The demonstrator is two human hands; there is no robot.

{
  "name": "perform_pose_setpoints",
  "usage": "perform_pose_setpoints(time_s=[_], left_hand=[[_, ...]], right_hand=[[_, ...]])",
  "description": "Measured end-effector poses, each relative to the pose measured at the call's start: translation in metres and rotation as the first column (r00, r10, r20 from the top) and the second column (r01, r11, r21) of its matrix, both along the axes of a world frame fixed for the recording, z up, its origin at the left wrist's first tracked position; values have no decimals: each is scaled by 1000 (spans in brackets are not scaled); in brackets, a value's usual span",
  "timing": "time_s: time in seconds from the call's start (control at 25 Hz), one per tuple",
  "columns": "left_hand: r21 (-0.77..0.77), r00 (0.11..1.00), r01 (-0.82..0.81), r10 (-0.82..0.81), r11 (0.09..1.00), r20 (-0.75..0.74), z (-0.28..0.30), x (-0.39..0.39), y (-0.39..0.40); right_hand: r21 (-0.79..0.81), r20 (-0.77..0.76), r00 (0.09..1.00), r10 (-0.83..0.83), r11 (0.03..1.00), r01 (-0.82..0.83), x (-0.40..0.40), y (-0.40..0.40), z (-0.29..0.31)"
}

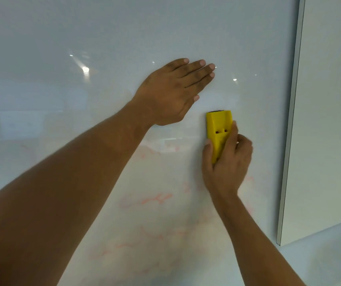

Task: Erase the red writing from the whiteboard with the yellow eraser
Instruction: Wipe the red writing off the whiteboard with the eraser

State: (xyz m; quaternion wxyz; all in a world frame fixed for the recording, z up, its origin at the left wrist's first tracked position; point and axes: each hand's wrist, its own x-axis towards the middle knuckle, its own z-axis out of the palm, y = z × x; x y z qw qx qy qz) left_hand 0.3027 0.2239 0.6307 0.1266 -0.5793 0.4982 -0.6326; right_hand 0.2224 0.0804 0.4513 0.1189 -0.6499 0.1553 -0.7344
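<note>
The right hand [227, 162] has its grip closed around the yellow eraser [219, 131], pressed to the whiteboard [124, 38], whose surface above the grip looks clean while faint red writing [149, 200] remains below and leftward; the left hand [173, 91] rests flat, fingers straight.

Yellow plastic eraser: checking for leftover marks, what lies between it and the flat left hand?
Head view: only bare white whiteboard between eraser and left hand.

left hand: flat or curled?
Flat. The left hand lies spread on the whiteboard, fingers straight and together, holding nothing. The right hand grips the yellow eraser.
</note>
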Motion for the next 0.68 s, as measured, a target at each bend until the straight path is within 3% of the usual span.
perform_pose_setpoints(time_s=[0.04,0.12,0.16,0.2,0.24,0.28,0.32,0.36,0.4,0.44,0.48,0.56,0.6,0.64,0.68], left_hand=[[2,1000,5,-5,1000,8,0,0,4],[2,1000,17,-17,1000,20,-1,2,13],[2,1000,14,-14,1000,22,-1,4,17],[3,1000,4,-4,1000,22,0,6,23],[8,1000,-8,8,1000,21,0,7,27],[11,1000,-16,16,1000,21,1,7,30],[12,1000,-19,19,1000,23,1,7,32],[13,999,-19,18,1000,26,1,6,32],[13,999,-18,18,1000,27,1,6,33],[14,1000,-18,17,1000,25,1,6,33],[19,1000,-18,18,1000,22,1,6,33],[41,999,-27,26,999,20,4,6,38],[58,999,-28,26,998,24,6,6,41],[75,999,-25,23,997,29,9,6,45],[87,999,-22,19,996,30,12,6,49]], right_hand=[[-112,-30,1000,7,994,-10,5,16,-6],[-463,-118,990,-79,886,16,9,28,-21],[-498,-113,985,-130,865,57,9,19,-18],[-374,-88,989,-121,924,79,8,9,-11],[-149,-26,998,-55,988,50,6,8,-4],[7,17,1000,-6,1000,6,8,12,-1],[5,8,1000,0,1000,0,11,21,-4],[-175,-27,1000,-14,985,9,13,32,-12],[-397,-93,994,-63,917,21,13,36,-21],[-518,-126,983,-132,854,48,13,29,-21],[-499,-128,979,-160,863,76,12,18,-13],[-85,-29,998,-47,995,45,11,13,4],[17,-3,1000,-21,1000,21,15,21,5],[-66,-24,999,-26,998,24,18,36,0],[-301,-81,996,-32,954,6,20,49,-11]])
